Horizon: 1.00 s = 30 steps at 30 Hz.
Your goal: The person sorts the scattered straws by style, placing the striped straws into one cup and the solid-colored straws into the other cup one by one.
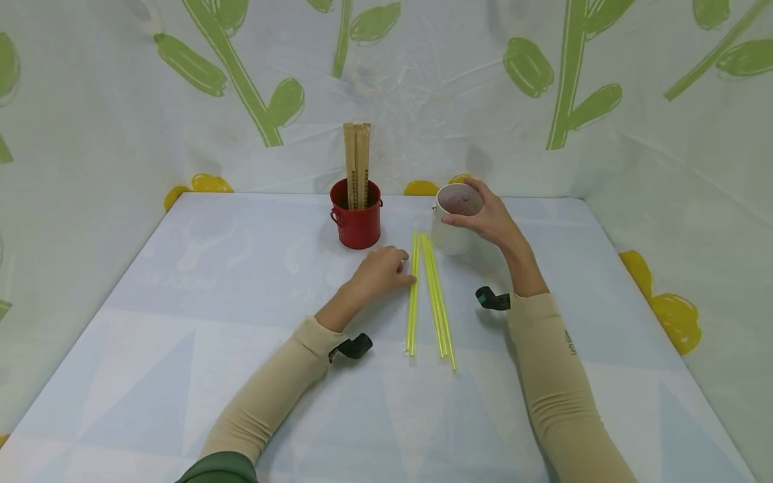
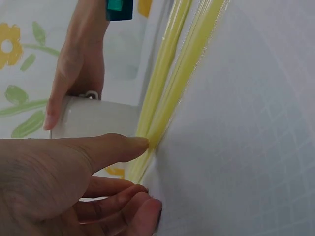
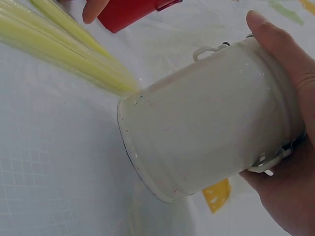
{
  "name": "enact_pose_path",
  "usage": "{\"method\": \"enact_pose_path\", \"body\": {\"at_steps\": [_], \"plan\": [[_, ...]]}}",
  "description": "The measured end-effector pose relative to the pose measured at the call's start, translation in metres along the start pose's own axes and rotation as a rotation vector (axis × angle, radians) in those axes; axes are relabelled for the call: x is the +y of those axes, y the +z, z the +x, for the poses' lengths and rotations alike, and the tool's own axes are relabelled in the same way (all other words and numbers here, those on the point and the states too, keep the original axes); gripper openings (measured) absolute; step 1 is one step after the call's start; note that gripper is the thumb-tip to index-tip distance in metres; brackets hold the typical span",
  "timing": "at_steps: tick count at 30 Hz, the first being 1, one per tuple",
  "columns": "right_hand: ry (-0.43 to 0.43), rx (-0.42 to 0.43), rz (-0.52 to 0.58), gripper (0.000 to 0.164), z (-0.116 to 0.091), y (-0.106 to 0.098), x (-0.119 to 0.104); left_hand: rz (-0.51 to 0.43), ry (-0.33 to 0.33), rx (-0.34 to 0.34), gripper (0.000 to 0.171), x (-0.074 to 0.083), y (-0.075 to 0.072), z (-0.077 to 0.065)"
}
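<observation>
Thin yellow straws (image 1: 436, 288), seemingly in clear wrappers, lie in two narrow bunches on the table. At the left bunch (image 1: 413, 315) is my left hand (image 1: 377, 272), its thumb touching the straws while the bent fingers stay beside them. The left wrist view shows that thumb across the yellow straws (image 2: 165, 93), with no clear pinch. A small white metal pail (image 1: 451, 236) with side lugs stands right of the straws. My right hand (image 1: 492, 218) grips it near the rim, thumb and fingers on opposite sides; the right wrist view shows the pail's side (image 3: 197, 123) closely.
A red pail (image 1: 359, 228) holding several brown paper-sleeved sticks (image 1: 357, 164) stands behind my left hand. The pale patterned table (image 1: 241, 376) ends at a curtain (image 1: 410, 121) with green leaf prints. Wrist cameras jut from both sleeves.
</observation>
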State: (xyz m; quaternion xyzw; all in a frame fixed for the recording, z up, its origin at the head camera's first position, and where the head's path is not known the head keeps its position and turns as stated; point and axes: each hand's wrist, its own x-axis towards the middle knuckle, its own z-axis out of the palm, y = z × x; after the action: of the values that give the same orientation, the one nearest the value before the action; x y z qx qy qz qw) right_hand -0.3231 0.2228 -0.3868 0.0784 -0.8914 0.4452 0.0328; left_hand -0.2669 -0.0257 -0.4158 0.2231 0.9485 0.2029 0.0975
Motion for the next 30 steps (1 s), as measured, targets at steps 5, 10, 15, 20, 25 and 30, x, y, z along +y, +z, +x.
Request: {"method": "enact_pose_path", "body": {"at_steps": [5, 10, 15, 20, 25, 30], "plan": [[-0.025, 0.010, 0.020, 0.102, 0.002, 0.000, 0.001, 0.031, -0.007, 0.004, 0.044, 0.003, 0.000, -0.001], [-0.038, 0.013, 0.021, 0.101, 0.001, 0.000, 0.003, 0.066, -0.014, 0.005, 0.043, 0.004, 0.001, -0.001], [-0.046, 0.004, 0.031, 0.103, 0.000, 0.000, 0.005, 0.035, -0.018, -0.003, 0.037, 0.002, -0.001, -0.003], [-0.050, -0.001, 0.054, 0.101, 0.001, 0.000, 0.006, -0.044, -0.064, -0.040, 0.035, -0.001, -0.005, -0.004], [-0.057, 0.006, 0.072, 0.099, 0.002, 0.001, 0.006, -0.123, -0.116, -0.091, 0.041, -0.003, -0.010, -0.005], [-0.053, 0.018, 0.073, 0.099, 0.001, 0.002, 0.008, -0.127, -0.119, -0.102, 0.042, -0.005, -0.011, -0.005]]}}
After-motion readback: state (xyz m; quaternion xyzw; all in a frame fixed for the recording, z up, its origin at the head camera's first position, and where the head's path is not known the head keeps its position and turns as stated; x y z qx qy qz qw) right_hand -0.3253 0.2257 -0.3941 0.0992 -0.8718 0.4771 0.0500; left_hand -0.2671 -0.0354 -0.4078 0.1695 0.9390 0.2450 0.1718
